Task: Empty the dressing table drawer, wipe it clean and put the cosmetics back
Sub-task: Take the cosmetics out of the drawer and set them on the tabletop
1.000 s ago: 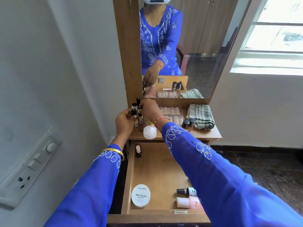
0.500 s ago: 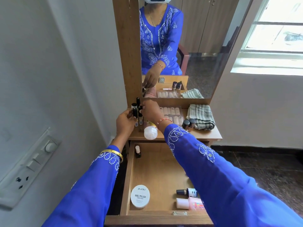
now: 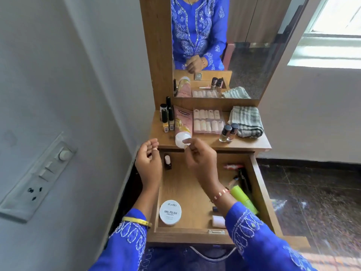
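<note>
Both hands have pulled back from the nail polish bottles [image 3: 167, 119] on the surface [image 3: 252, 142]. Left hand [image 3: 148, 164] and right hand [image 3: 200, 155] hang over the open drawer [image 3: 260, 189], fingers loosely curled, holding nothing. Emptying unfinished: white tub [image 3: 170, 212], small bottle [image 3: 167, 162], green tube [image 3: 242, 197] remain inside. Drawer wooden, shallow.

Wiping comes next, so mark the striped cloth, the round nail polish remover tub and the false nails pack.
striped cloth [image 3: 246, 120], head view, middle of the folded top.
nail polish remover tub [image 3: 170, 212], head view, centre of the white lid.
false nails pack [image 3: 208, 121], head view, middle of the clear cover.
</note>
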`<act>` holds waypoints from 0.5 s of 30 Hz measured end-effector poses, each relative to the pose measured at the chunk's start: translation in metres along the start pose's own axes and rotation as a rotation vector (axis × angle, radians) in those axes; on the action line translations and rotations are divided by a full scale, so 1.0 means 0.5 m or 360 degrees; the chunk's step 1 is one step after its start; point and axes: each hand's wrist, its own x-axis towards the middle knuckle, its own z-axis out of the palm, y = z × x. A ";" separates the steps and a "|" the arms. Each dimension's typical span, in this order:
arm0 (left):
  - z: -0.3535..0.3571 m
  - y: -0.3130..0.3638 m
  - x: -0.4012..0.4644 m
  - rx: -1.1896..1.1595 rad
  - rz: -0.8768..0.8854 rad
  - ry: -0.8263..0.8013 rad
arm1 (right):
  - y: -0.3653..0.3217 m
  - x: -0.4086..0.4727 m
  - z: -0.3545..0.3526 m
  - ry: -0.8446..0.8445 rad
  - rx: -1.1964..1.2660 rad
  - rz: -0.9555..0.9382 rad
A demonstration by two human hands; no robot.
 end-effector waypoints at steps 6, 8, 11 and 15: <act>-0.020 -0.063 -0.063 0.0103 -0.0116 -0.0014 | 0.056 -0.124 0.043 -0.0485 -0.0097 0.0636; -0.026 -0.072 -0.073 0.0157 -0.0113 -0.0054 | 0.069 -0.136 0.057 -0.0885 -0.0338 0.0801; -0.031 -0.078 -0.079 0.0264 -0.0082 -0.0139 | 0.073 -0.148 0.062 -0.1425 -0.0558 0.0800; -0.034 -0.081 -0.083 0.0408 -0.0019 -0.0235 | 0.070 -0.167 0.064 -0.1729 -0.0762 0.0559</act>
